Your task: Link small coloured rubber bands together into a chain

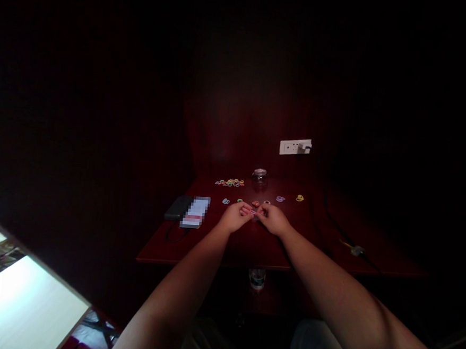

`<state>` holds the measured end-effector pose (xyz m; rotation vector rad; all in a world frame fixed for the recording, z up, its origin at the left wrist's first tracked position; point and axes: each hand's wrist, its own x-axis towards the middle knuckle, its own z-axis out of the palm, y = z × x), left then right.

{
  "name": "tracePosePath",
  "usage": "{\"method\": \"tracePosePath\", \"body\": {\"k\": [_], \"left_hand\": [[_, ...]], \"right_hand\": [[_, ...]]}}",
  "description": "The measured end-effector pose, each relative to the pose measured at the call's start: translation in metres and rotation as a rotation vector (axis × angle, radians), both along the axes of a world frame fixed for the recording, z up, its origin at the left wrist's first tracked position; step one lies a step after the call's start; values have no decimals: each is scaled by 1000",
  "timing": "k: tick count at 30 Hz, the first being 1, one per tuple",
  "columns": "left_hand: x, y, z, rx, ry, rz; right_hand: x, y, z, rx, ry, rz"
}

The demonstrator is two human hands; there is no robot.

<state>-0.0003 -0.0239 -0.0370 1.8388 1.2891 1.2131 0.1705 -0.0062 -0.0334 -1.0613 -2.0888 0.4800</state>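
Both my hands meet above the middle of the dark red table. A small pink ring [253, 212] is pinched between the fingertips of my left hand [236, 216] and my right hand [272, 218]. Just beyond them lie a red ring group [255, 203], a green ring [239, 200] and a pinkish ring [267, 202], the last two partly hidden by my fingers. Pale blue rings [226, 201] rest to the left, purple rings [280, 199] and yellow rings [300, 198] to the right. Farther back is a pile of mixed coloured rings [231, 183].
A clear jar [260, 177] stands at the table's back. On the left lie a black case [178, 208] and a blurred-out phone [196, 212] with a cable. A cable with a connector [357, 250] runs along the right. Below the front edge [211, 263] is another clear container [257, 279].
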Motion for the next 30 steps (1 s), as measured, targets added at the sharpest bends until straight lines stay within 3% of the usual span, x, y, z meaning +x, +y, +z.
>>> {"method": "tracePosePath", "body": {"k": [16, 30], "left_hand": [[-1, 2, 0, 20, -34, -31], [0, 0, 1, -26, -83, -58]], "right_hand": [[1, 3, -4, -5, 79, 116], [1, 4, -6, -24, 91, 100]]}}
